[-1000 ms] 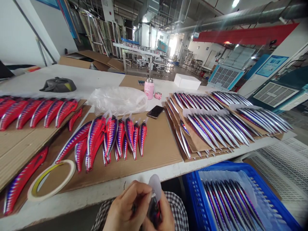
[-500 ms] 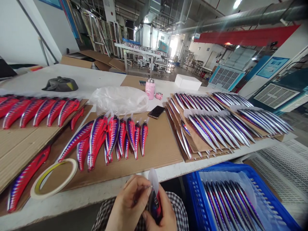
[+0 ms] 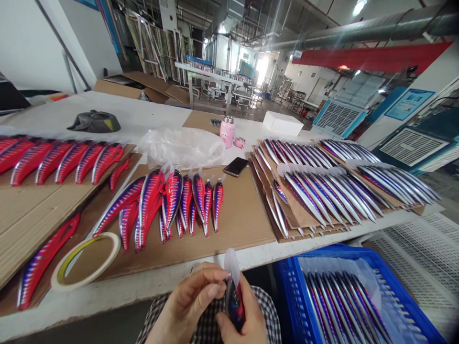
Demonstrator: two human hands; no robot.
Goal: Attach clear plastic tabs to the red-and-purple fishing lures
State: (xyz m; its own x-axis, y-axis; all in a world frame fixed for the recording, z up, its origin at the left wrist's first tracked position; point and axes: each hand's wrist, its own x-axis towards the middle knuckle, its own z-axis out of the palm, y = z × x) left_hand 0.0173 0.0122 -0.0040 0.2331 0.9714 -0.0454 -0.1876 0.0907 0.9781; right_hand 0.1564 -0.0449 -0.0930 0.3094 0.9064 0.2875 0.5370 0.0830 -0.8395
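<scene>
1. The person's left hand (image 3: 190, 298) is raised just below the near edge of the white workbench (image 3: 150, 286). Its fingertips (image 3: 218, 290) and thumb come together on a pale translucent film tab (image 3: 231, 265), pinching it where it meets the lure; the exact contact is partly hidden.
2. The right hand (image 3: 244, 320) stands just below the same edge, its fingers (image 3: 224, 322) clamped around a glossy red-and-blue fishing lure (image 3: 234, 306). The lure is held nearly upright, with the tab at its top end.
3. A small, even pinch close to the lure's body seems best for such thin film, while the right hand's firm hold keeps the slick body from turning.
4. The working room is tight: the edge lies close beyond the fingers, and a checked cloth lap (image 3: 211, 325) lies beneath the hands. Right of them, below the edge, stands a blue plastic crate (image 3: 287, 286) holding slim silver-and-purple lures (image 3: 340, 306).
5. Beyond the edge, red striped lures (image 3: 174, 200) lie on a flat brown cardboard sheet (image 3: 244, 224), with a cream tape roll (image 3: 84, 283) to their left.
</scene>
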